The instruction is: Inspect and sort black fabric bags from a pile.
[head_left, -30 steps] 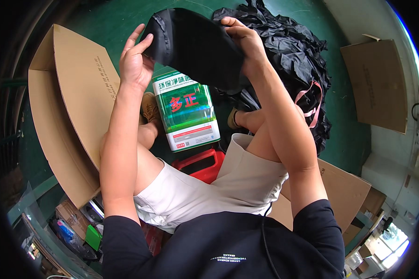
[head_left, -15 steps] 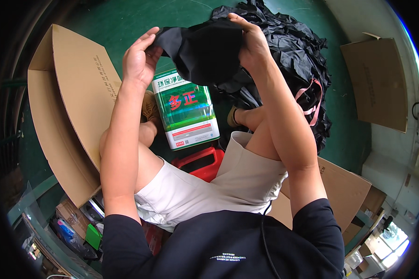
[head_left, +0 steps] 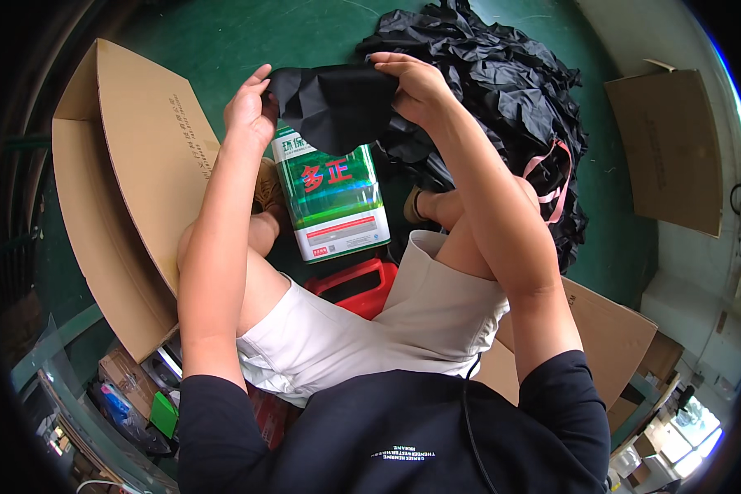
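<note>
A piece of black fabric (head_left: pixel 331 107) is stretched between my two hands, its lower edge sagging. My left hand (head_left: pixel 251 109) pinches its left end. At the right end, my right hand (head_left: pixel 416 86) grips the upper corner with thumb and fingers. Below the cloth stands a green and white metal tin (head_left: pixel 337 202), its top partly covered from sight by the fabric. A large heap of crumpled black fabric (head_left: pixel 510 82) lies on the floor beyond my right forearm.
A tall open cardboard box (head_left: pixel 152 156) stands close on my left. Between my legs is a red plastic handle (head_left: pixel 362 288). A pink strap (head_left: pixel 561 181) lies on the heap's near side. Another cardboard box (head_left: pixel 667 148) sits at the far right, on the green floor (head_left: pixel 222 37).
Both hands have come closer together, the right one moving left and down. The cloth has dropped slightly and now hangs flatter between them.
</note>
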The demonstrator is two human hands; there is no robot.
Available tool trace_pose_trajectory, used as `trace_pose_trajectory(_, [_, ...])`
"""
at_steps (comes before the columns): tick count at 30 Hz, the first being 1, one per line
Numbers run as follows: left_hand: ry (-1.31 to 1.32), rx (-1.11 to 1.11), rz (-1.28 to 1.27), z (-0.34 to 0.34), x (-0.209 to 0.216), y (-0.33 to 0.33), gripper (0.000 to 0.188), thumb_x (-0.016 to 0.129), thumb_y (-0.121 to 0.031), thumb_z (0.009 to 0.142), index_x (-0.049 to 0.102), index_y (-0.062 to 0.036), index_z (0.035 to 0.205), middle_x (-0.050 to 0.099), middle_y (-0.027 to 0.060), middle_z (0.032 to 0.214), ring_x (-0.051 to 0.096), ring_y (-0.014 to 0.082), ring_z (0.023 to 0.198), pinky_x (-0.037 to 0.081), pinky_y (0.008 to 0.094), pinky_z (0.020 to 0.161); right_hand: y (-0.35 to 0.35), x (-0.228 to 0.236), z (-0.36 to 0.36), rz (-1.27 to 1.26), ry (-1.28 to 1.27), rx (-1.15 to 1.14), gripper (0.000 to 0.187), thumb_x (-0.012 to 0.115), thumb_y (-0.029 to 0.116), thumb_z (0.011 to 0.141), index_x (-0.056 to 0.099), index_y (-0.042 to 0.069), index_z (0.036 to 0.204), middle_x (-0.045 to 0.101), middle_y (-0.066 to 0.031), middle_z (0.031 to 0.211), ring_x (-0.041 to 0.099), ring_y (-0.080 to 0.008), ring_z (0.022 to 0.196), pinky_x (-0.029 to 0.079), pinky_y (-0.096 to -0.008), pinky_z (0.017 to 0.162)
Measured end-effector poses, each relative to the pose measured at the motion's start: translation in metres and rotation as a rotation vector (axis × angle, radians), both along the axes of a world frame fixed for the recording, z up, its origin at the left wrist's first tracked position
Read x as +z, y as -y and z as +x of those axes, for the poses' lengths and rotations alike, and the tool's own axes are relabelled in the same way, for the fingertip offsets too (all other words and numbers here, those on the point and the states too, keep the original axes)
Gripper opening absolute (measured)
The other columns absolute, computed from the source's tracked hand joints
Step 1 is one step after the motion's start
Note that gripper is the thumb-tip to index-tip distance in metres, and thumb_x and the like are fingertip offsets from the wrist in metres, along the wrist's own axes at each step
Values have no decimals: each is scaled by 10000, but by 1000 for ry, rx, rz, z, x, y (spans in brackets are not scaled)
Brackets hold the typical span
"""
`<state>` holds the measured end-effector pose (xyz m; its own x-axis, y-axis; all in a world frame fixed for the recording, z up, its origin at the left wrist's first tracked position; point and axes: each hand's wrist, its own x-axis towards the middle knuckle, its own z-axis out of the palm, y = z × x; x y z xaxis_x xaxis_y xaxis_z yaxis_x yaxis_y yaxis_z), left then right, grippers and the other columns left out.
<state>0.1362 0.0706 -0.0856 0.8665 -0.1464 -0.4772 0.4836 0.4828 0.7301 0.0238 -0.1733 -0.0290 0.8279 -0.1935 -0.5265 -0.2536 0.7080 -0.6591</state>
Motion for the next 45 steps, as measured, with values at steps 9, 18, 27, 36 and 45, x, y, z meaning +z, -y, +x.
trace_pose_trajectory(9, [244, 43, -28, 22, 22, -16, 326, 690, 25, 830, 628, -75, 1134, 673, 75, 1011, 658, 189, 877, 567, 336, 751, -9, 30, 11, -224, 237, -73, 313, 670, -69, 832, 669, -3, 1138, 672, -159, 1006, 655, -230, 943, 539, -344, 848])
trace_pose_trajectory(18, [-113, 370, 269, -59, -171, -41, 366, 604, 111, 842, 647, -24, 1179, 659, 162, 1118, 645, 259, 981, 543, 361, 871, -62, -199, -21, -493, -260, -82, 147, 677, -25, 814, 729, 44, 934, 688, -22, 861, 609, -126, 791, 490, -282, 733])
trace_pose_trajectory(27, [-232, 288, 446, -94, -171, -29, 665, 767, 32, 744, 489, 2, 1347, 652, 119, 1067, 633, 208, 915, 519, 321, 723, -77, -232, -55, -642, -334, -195, 244, 706, -11, 795, 686, 43, 1031, 658, -72, 953, 599, -154, 837, 486, -280, 770])
trace_pose_trajectory(36, [15, 338, 276, -45, -168, -48, 840, 688, 123, 782, 287, -82, 1491, 373, 278, 1480, 471, 321, 1286, 443, 401, 1010, -99, -175, -16, -348, -142, -96, 280, 686, -29, 793, 717, 22, 1066, 688, -57, 947, 600, -131, 804, 478, -254, 738])
trace_pose_trajectory(45, [153, 211, 317, -9, -166, -55, 784, 607, 163, 804, 349, -130, 1484, 403, 242, 1447, 538, 320, 1189, 478, 390, 976, -96, -170, 8, -197, -91, -109, 356, 647, -67, 777, 695, -19, 1126, 689, -140, 1082, 641, -217, 977, 489, -306, 879])
